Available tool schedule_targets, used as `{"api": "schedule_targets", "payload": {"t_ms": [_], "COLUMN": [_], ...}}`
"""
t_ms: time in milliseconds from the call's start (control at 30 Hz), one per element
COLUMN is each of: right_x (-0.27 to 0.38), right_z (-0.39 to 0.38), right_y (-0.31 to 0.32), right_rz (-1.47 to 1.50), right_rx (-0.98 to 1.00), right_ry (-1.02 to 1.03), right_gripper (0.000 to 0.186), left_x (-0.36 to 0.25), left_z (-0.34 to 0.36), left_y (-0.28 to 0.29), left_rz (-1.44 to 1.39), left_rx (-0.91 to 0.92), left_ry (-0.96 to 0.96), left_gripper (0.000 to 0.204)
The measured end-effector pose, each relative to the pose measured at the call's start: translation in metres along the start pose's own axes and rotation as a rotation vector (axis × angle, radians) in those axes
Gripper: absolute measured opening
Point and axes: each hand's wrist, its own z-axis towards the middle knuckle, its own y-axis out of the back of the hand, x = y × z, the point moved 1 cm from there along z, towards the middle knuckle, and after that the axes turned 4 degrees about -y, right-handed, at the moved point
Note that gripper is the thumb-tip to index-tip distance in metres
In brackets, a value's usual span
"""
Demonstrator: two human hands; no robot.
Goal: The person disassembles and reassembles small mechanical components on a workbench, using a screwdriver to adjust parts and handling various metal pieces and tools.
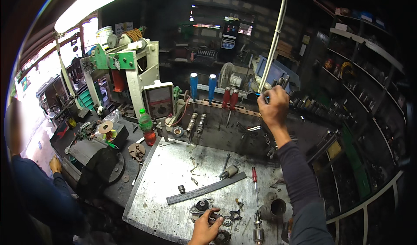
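Note:
My left hand (205, 228) is low over the workbench, its thumb and fingers closed round a dark metal part (213, 219). Beside it lie a round housing with a dark centre (202, 205) and small dark plates (235, 215). My right hand (274, 108) is raised at the tool rack (243, 110), fingers curled in a pinch; a bit of blue shows at the fingertips, but what they grip is hidden. Near it hang red-handled screwdrivers (234, 99) and blue-handled ones (212, 88). On the bench (152, 193) rest a flat metal bar (206, 188), a red screwdriver (254, 174) and a hollow cylinder (273, 208).
A green-capped bottle (147, 127) stands by the bench's far left corner, near a green and white press frame (143, 67). At the left edge is another person's sleeve (34, 193) and hand (55, 164). A white pole (276, 36) rises behind my right hand; loaded shelves (356, 67) line the right.

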Motion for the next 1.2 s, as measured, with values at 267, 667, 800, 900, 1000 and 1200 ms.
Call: {"api": "schedule_targets", "payload": {"t_ms": [267, 667, 800, 900, 1000, 1200], "right_x": [0.052, 0.073, 0.102, 0.164, 0.213, 0.294], "right_z": [-0.162, -0.318, -0.326, -0.336, -0.332, -0.313], "right_y": [0.227, 0.369, 0.360, 0.355, 0.364, 0.394], "right_rz": [0.796, 1.090, 0.898, 1.258, 1.411, 1.431], "right_rx": [0.972, 0.799, 1.256, 1.356, 1.413, 1.555], "right_ry": [-0.561, -1.378, -0.956, -1.020, -0.823, -0.766], "right_gripper": [0.020, 0.022, 0.028, 0.023, 0.025, 0.025], "left_x": [-0.015, 0.048, 0.049, 0.059, 0.081, 0.180], "left_z": [0.021, -0.052, -0.123, -0.189, -0.255, -0.391], "left_y": [-0.005, -0.083, -0.085, -0.072, -0.051, 0.001], "left_rz": [-0.457, -0.131, -0.288, -0.191, -0.094, -0.029], "left_rx": [0.047, 0.401, 0.052, -0.120, -0.355, -0.950], "left_ry": [-0.186, -0.161, -0.129, -0.054, -0.093, 0.232], "left_gripper": [0.045, 0.025, 0.026, 0.024, 0.038, 0.039]}}
